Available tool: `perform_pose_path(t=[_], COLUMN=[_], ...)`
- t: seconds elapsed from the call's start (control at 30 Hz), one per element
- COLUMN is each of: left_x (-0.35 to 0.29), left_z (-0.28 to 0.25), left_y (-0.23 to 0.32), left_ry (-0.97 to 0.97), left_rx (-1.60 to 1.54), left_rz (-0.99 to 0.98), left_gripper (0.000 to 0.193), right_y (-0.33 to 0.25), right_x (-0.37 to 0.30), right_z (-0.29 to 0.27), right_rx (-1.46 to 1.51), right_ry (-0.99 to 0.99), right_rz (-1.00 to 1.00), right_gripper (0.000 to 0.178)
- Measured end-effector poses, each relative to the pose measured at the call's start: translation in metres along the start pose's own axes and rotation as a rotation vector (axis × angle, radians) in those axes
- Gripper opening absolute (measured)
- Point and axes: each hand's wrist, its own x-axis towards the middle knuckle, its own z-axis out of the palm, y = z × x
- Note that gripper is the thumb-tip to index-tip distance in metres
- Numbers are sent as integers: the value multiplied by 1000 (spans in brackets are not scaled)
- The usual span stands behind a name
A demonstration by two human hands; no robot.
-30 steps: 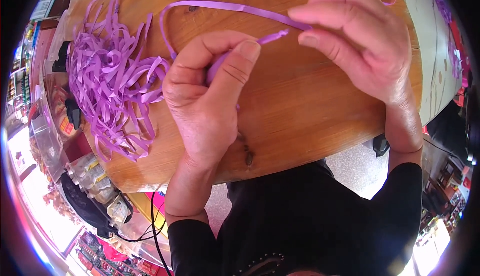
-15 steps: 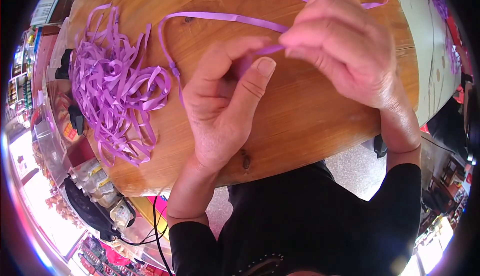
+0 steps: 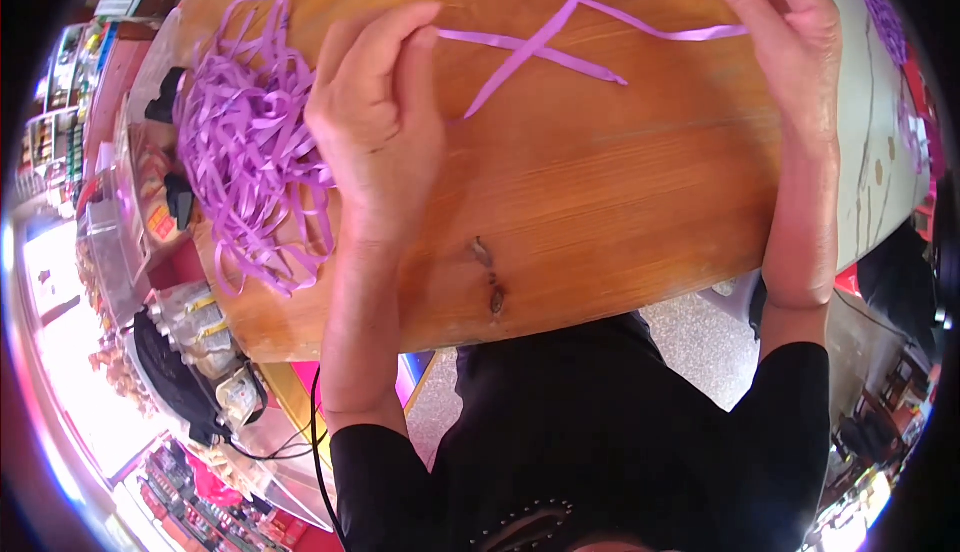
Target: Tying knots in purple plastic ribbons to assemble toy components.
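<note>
A purple ribbon (image 3: 550,37) stretches loosely between my two hands, its strands crossing above the wooden tabletop. My left hand (image 3: 380,122) is closed, thumb and forefinger pinching one strand, with a loose end pointing right. At the upper right, my right hand (image 3: 785,27) pinches another strand between thumb and fingers near the top edge. A further strand of it curves round and passes behind that hand. Just left of my left hand lies a tangled heap of purple ribbons (image 3: 245,142), partly covered by the hand.
The rounded wooden table (image 3: 590,212) spans the space before me. Beyond its right side is a pale surface (image 3: 865,142) with more purple ribbons (image 3: 875,12). Along the left stand plastic-wrapped packages (image 3: 205,327) and a black bag (image 3: 170,377). A black cable (image 3: 316,452) hangs at lower left.
My hands have drawn apart: the left moved left and up towards the heap, the right went up and right. The ribbon between them now lies in crossed strands with a loose end showing.
</note>
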Motion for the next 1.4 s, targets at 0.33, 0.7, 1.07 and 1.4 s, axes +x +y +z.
perform_pose_path(t=[0.33,0.7,1.07,1.4], left_x=[-33,-26,-46,-41], left_z=[-56,-52,-45,-120], left_y=[-34,-7,40,28], left_ry=[-351,-140,-295,-354], left_rx=[348,238,-773,-441], left_rz=[121,279,-366,-241], left_gripper=[36,13,11,4], right_y=[21,-10,-44,-48], right_x=[-6,-30,-41,-35], right_z=[25,59,70,39], right_rx=[-440,-382,-207,-181], right_ry=[-105,-270,-204,-231], right_rz=[-362,-557,-743,-607], right_gripper=[23,43,33,24])
